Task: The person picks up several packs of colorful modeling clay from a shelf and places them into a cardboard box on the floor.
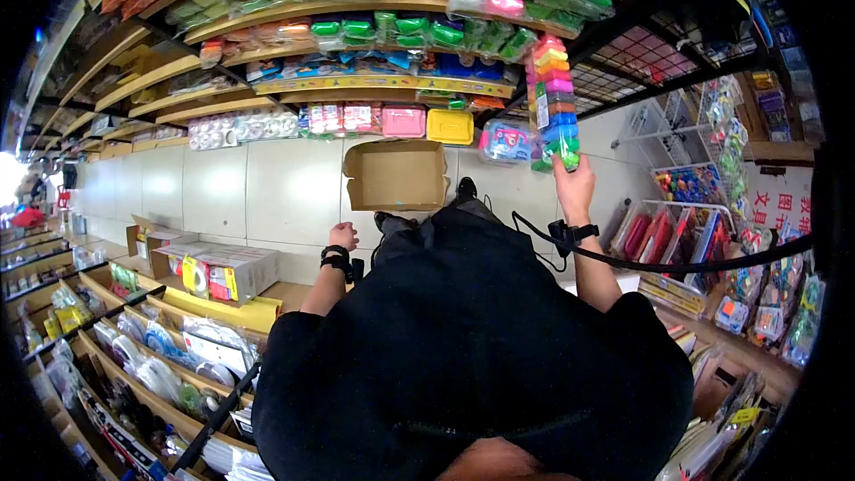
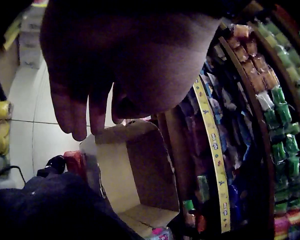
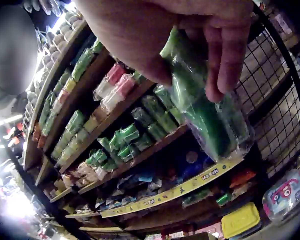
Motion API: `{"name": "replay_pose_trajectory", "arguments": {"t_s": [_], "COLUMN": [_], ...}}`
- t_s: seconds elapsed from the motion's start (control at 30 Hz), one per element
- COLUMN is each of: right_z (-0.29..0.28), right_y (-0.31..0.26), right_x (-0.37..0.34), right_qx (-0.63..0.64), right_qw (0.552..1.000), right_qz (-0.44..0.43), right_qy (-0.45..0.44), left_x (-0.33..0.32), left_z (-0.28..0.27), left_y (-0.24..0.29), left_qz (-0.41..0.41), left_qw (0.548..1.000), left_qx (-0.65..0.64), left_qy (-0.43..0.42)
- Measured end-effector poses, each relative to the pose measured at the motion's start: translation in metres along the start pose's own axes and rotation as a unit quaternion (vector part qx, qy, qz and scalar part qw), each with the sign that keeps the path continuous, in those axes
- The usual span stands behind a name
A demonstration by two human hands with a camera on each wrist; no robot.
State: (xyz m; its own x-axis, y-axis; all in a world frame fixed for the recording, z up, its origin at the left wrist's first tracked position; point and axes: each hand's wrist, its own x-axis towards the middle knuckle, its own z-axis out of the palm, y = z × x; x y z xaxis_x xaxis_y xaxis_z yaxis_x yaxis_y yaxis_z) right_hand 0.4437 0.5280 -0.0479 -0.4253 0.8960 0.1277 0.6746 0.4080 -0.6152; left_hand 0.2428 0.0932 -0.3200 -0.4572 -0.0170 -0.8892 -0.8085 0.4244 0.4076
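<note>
My right hand (image 1: 574, 185) pinches the lower end of a long clear pack of modelling clay (image 1: 556, 98). Its blocks run in a rainbow from pink and orange down to blue and green. In the right wrist view, thumb and fingers close on the crinkled wrap of the clay pack (image 3: 210, 120), where green shows. My left hand (image 1: 344, 236) hangs loosely with nothing in it, left of an open cardboard box (image 1: 396, 180) on the floor. Seen from the left wrist, the relaxed fingers of the left hand (image 2: 115, 65) hang over the cardboard box (image 2: 122, 175).
Shelves (image 1: 383, 85) of wrapped, coloured packs rise ahead. A yellow box (image 1: 450, 126), a pink box (image 1: 403, 121) and a clear tub (image 1: 505, 141) line their foot. Black wire mesh (image 1: 637, 62) stands at the right. A black cable (image 1: 659, 263) crosses near my right forearm.
</note>
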Motion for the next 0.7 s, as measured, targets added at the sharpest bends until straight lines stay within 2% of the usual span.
{"name": "replay_pose_trajectory", "arguments": {"t_s": [0.1,0.17,0.2,0.23,0.27,0.3,0.33,0.37,0.43,0.47,0.5,0.57,0.63,0.67,0.7], "right_z": [-0.014,-0.031,-0.042,-0.053,-0.065,-0.075,-0.083,-0.085,-0.086,-0.078,-0.068,-0.042,-0.006,0.010,0.024], "right_y": [0.013,0.015,0.015,0.017,0.018,0.016,0.010,0.009,0.011,0.010,0.004,-0.010,-0.022,-0.035,-0.051], "right_x": [-0.014,-0.022,-0.026,-0.030,-0.034,-0.037,-0.041,-0.040,-0.035,-0.032,-0.028,-0.020,-0.004,-0.002,-0.003], "right_qx": [0.058,0.059,0.063,0.059,0.102,0.145,0.192,0.189,0.194,0.212,0.209,0.244,0.206,0.203,0.201], "right_qw": [0.997,0.997,0.996,0.996,0.988,0.975,0.962,0.962,0.941,0.928,0.927,0.884,0.858,0.854,0.848], "right_qz": [0.034,0.035,0.031,0.032,0.059,0.086,0.110,0.112,0.141,0.163,0.164,0.220,0.251,0.249,0.254], "right_qy": [-0.026,-0.041,-0.059,-0.059,-0.101,-0.144,-0.160,-0.162,-0.240,-0.261,-0.263,-0.334,-0.397,-0.410,-0.420], "left_x": [-0.006,-0.010,-0.007,-0.021,-0.013,-0.033,-0.033,-0.044,-0.071,-0.081,-0.104,-0.158,-0.199,-0.212,-0.220], "left_z": [0.007,0.019,0.022,0.032,0.037,0.048,0.058,0.067,0.088,0.099,0.108,0.122,0.134,0.138,0.143], "left_y": [0.019,0.039,0.047,0.063,0.069,0.091,0.097,0.107,0.128,0.134,0.143,0.157,0.166,0.165,0.163], "left_qz": [0.092,0.133,0.185,0.216,0.258,0.279,0.310,0.345,0.411,0.442,0.448,0.465,0.476,0.510,0.582], "left_qw": [0.991,0.986,0.972,0.963,0.950,0.935,0.926,0.909,0.862,0.829,0.816,0.790,0.758,0.743,0.705], "left_qx": [0.093,0.099,0.127,0.146,0.146,0.182,0.158,0.161,0.217,0.270,0.281,0.289,0.331,0.330,0.317], "left_qy": [-0.014,-0.026,-0.063,-0.063,-0.099,-0.118,-0.147,-0.168,-0.202,-0.213,-0.233,-0.276,-0.300,-0.283,-0.251]}}
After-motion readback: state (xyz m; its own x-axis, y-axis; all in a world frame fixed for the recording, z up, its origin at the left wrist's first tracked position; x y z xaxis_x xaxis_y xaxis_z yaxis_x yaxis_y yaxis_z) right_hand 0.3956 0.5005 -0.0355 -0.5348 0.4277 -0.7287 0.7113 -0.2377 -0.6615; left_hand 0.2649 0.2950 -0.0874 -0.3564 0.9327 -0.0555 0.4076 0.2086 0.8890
